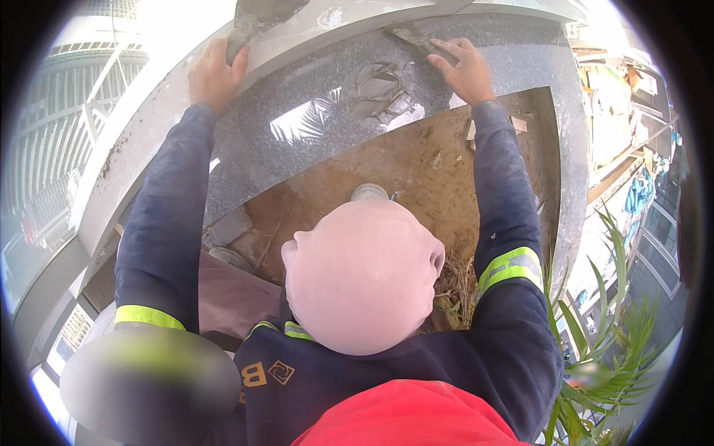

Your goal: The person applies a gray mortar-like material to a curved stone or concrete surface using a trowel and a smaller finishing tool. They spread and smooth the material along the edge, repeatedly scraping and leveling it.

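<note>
Near the upper left, my left hand (pixel 213 76) is closed around the handle of a trowel (pixel 264 16), whose blade is coated in grey mortar and partly cut off by the picture's bright top edge. At the upper right my right hand (pixel 467 72) grips a second trowel (pixel 409 35); its narrow blade points left and lies close to the polished grey stone slab (pixel 245 160). Between the hands, a heap of wet grey mortar (pixel 375 91) rests on the slab. Sunlight reflects off the slab beside the heap.
A pale curved ledge (pixel 141 123) borders the slab's far side. Brown soil (pixel 439 167) fills the space inside the slab, in front of my bent pink-trousered knee (pixel 364 275). Green palm leaves (pixel 606 334) stand at the right, with piled boards and debris (pixel 610 134) beyond.
</note>
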Tool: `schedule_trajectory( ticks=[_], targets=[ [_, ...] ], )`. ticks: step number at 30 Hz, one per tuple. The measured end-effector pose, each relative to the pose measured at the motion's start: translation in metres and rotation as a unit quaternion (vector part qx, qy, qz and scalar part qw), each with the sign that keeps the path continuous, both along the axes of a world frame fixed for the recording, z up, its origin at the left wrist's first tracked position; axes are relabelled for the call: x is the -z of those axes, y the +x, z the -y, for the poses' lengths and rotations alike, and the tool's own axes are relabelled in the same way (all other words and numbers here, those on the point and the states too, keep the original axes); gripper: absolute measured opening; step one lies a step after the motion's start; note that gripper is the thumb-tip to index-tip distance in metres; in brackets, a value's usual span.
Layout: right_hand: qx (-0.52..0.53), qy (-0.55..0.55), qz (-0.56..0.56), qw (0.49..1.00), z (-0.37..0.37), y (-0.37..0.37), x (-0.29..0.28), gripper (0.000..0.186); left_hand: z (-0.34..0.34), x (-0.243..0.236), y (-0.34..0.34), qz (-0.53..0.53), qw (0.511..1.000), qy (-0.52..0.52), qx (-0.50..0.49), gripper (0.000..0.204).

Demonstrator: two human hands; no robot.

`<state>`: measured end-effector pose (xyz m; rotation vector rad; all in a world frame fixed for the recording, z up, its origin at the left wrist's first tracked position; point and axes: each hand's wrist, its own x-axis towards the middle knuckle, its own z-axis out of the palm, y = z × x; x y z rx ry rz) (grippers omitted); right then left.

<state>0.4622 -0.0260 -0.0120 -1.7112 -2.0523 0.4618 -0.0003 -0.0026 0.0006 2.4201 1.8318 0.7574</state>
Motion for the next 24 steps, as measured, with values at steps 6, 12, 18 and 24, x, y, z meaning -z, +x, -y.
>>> schedule_trajectory(
  ticks=[6,12,18,24],
  targets=[
    [0.014,0.034,-0.038,0.999,0.006,-0.005,0.032,0.037,0.0,0.002,0.003,0.001,1.0,0.012,0.002,0.04],
    [0.017,0.038,-0.028,0.999,0.009,-0.003,0.037,0.037,0.001,-0.003,0.011,-0.006,1.0,0.013,0.003,0.039],
    [0.009,-0.05,0.042,0.998,-0.001,-0.024,0.008,0.036,0.0,0.001,-0.001,-0.029,0.999,-0.014,-0.013,0.041],
    [-0.016,-0.075,0.032,0.997,-0.006,0.004,-0.014,0.038,-0.001,0.002,0.003,-0.009,1.0,0.002,-0.001,0.04]
  ],
)
